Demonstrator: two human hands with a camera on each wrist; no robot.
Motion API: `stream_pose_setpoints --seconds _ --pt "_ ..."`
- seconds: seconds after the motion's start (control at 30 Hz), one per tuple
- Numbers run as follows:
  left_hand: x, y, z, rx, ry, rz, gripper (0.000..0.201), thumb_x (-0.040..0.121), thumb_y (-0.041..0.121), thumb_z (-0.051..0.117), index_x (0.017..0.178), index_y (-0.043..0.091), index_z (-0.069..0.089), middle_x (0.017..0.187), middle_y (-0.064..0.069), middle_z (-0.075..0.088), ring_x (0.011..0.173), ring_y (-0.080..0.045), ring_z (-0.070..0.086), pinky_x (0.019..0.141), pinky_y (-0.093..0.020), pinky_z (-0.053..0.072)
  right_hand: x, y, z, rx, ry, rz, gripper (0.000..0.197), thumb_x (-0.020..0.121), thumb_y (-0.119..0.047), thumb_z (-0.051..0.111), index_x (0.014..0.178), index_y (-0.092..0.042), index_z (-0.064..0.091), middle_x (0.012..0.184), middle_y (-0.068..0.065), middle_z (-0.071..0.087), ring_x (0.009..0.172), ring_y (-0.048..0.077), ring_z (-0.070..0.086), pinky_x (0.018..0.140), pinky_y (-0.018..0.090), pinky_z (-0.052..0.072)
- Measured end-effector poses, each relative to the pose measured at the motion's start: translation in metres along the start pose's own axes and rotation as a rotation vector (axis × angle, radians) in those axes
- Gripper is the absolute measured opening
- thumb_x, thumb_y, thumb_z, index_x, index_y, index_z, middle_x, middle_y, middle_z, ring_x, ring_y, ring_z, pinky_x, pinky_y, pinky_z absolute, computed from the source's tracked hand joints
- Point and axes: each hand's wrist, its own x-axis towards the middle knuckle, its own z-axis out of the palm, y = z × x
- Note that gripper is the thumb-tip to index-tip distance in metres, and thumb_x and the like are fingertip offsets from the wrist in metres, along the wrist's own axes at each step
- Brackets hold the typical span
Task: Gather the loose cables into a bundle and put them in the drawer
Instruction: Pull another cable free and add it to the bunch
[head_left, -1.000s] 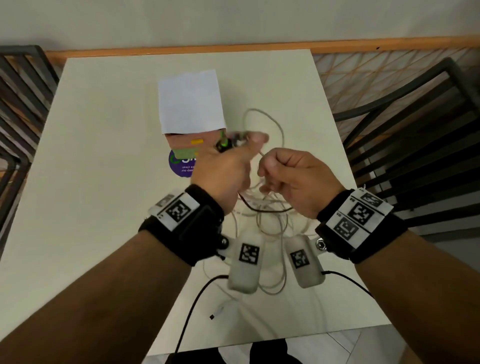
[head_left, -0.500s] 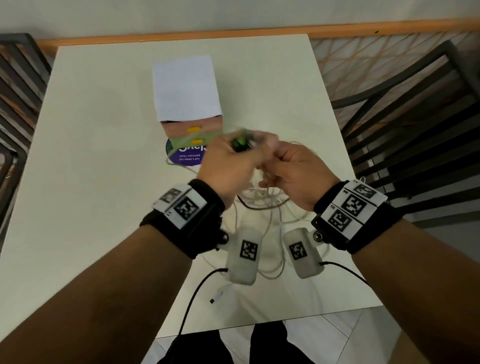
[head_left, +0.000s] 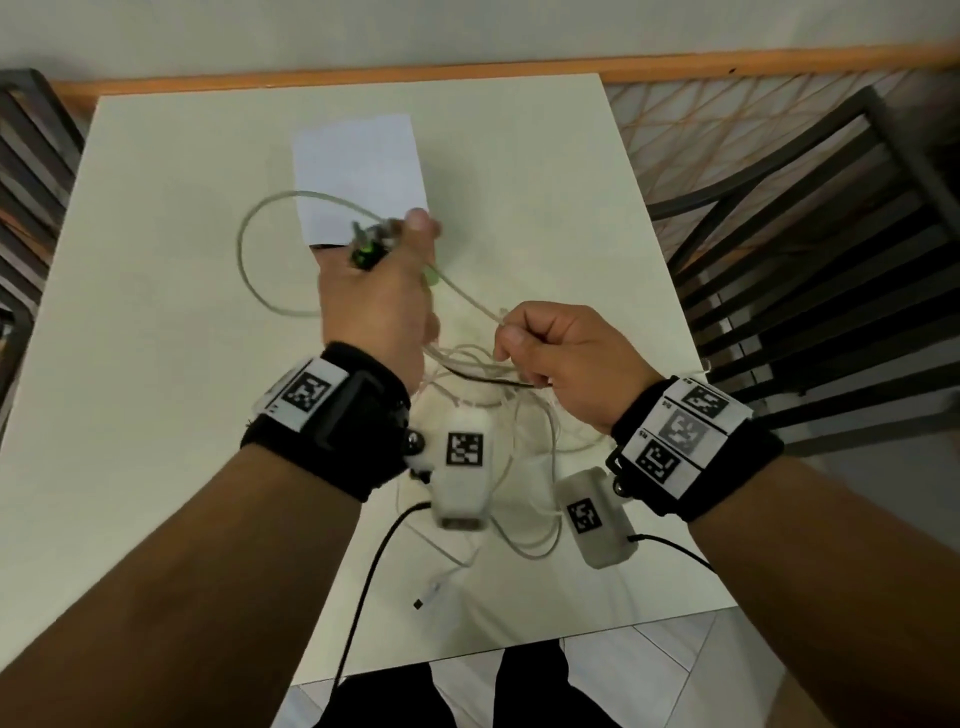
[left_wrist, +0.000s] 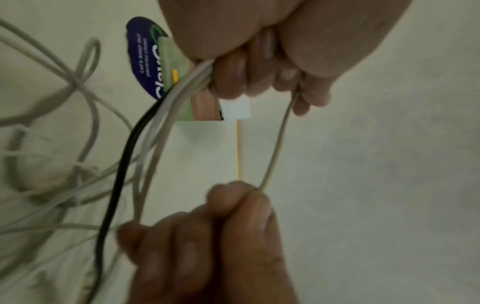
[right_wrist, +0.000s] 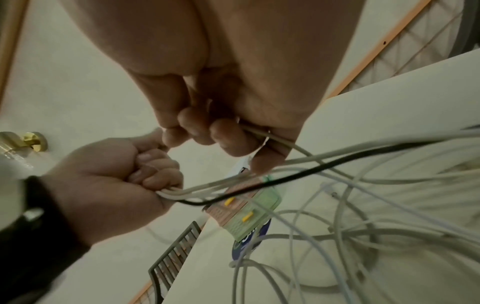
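Both hands hold a tangle of pale grey cables (head_left: 483, 410) with one black cable (left_wrist: 122, 164) above the white table (head_left: 156, 364). My left hand (head_left: 382, 291) is a fist round several strands and a green-lit plug (head_left: 366, 255); a wide cable loop (head_left: 244, 249) stands out to its left. My right hand (head_left: 545, 353), nearer and to the right, grips a grey strand (left_wrist: 275, 144) that runs taut between the fists. A small box with a white top (head_left: 358, 171) and its pink-and-green drawer front (right_wrist: 246, 211) sit just behind the left hand.
A purple round sticker (left_wrist: 144, 61) lies under the small box. One loose plug end (head_left: 430, 592) rests near the table's front edge. Dark slatted chairs (head_left: 810, 291) stand to the right and left, and a wall with an orange strip (head_left: 467, 70) is behind.
My left hand has moved forward and left, away from the right hand, drawing out a grey strand and a wide loop. The right hand stays near the tangle.
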Motion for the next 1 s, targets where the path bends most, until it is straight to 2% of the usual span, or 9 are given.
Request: stream_pose_setpoints --seconds 0.1,0.23,0.37,0.5,0.67,0.73,0.83,0.9,1.0 --pt "-0.027 -0.001 0.008 0.177 -0.332 0.051 0.010 0.091 0.006 0.069 0.094 -0.003 0.067 0.048 0.005 0.050 0.034 -0.005 0.036 0.037 -0.015 0.030 0.000 -0.003 -0.002 0.095 0.015 0.006 0.023 0.097 -0.007 0.051 0.078 -0.011 0.063 0.055 -0.012 0.055 0.049 0.005 0.042 0.058 0.024 0.043" --pt "-0.014 0.006 0.018 0.034 -0.045 0.064 0.023 0.087 0.025 0.075 0.090 0.004 0.067 0.060 -0.009 0.045 0.041 -0.015 0.027 0.042 -0.019 0.024 0.000 -0.008 -0.013 0.112 0.030 0.002 0.015 0.092 -0.016 0.054 0.081 -0.010 0.064 0.053 -0.008 0.044 0.053 0.015 0.037 0.067 0.041 0.044" --pt "-0.031 0.008 0.034 0.121 -0.228 0.138 0.014 0.088 0.019 0.075 0.082 0.010 0.066 0.046 0.013 0.044 0.038 -0.009 0.032 0.044 -0.019 0.028 -0.007 -0.010 -0.034 0.284 0.085 -0.022 0.017 0.091 -0.020 0.051 0.083 -0.011 0.064 0.056 0.008 0.038 0.055 0.023 0.033 0.067 0.040 0.045" --pt "-0.033 0.018 0.060 -0.004 -0.009 0.142 0.014 0.082 0.021 0.079 0.075 0.019 0.067 0.049 0.011 0.047 0.046 -0.013 0.036 0.051 -0.025 0.031 -0.016 -0.016 -0.047 0.414 0.011 -0.052 0.015 0.091 -0.014 0.049 0.087 -0.006 0.062 0.058 0.006 0.046 0.056 0.019 0.041 0.074 0.043 0.041" --pt "-0.059 0.011 0.081 0.245 -0.356 0.281 0.013 0.088 0.012 0.074 0.076 0.013 0.069 0.045 0.014 0.056 0.040 -0.002 0.048 0.043 -0.016 0.038 -0.026 -0.014 -0.060 0.431 0.021 -0.049 0.013 0.088 -0.016 0.049 0.084 -0.010 0.060 0.058 -0.003 0.055 0.055 0.015 0.044 0.075 0.043 0.041" --pt "-0.060 0.008 0.086 0.260 -0.307 0.292 0.014 0.089 0.013 0.074 0.075 0.015 0.070 0.045 0.014 0.055 0.039 -0.001 0.046 0.045 -0.017 0.038 -0.029 -0.013 -0.065 0.423 0.029 -0.067 0.015 0.090 -0.017 0.048 0.087 -0.010 0.061 0.059 0.001 0.048 0.055 0.017 0.041 0.072 0.041 0.044" --pt "-0.064 0.012 0.094 0.174 -0.327 0.305 0.010 0.091 0.018 0.072 0.098 0.011 0.072 0.054 0.009 0.061 0.041 0.003 0.046 0.048 -0.014 0.037 -0.035 -0.017 -0.077 0.371 0.096 -0.127 0.018 0.094 -0.017 0.045 0.092 -0.010 0.061 0.061 0.007 0.037 0.053 0.020 0.031 0.055 0.032 0.036" --pt "-0.071 0.011 0.101 0.161 -0.402 0.322 0.024 0.092 0.015 0.070 0.115 0.009 0.067 0.074 -0.017 0.069 0.041 0.006 0.048 0.048 -0.008 0.037 -0.041 -0.023 -0.090 0.357 0.154 -0.176 0.018 0.096 -0.015 0.043 0.094 -0.008 0.060 0.061 0.011 0.036 0.048 0.019 0.027 0.048 0.029 0.028" --pt "-0.080 0.010 0.116 0.167 -0.475 0.282 0.038 0.093 0.016 0.068 0.130 0.016 0.059 0.057 0.013 0.062 0.040 0.006 0.048 0.050 -0.006 0.035 -0.050 -0.029 -0.115 0.286 0.214 -0.227 0.021 0.098 -0.013 0.042 0.100 -0.007 0.061 0.061 0.020 0.035 0.044 0.019 0.023 0.045 0.022 0.023"
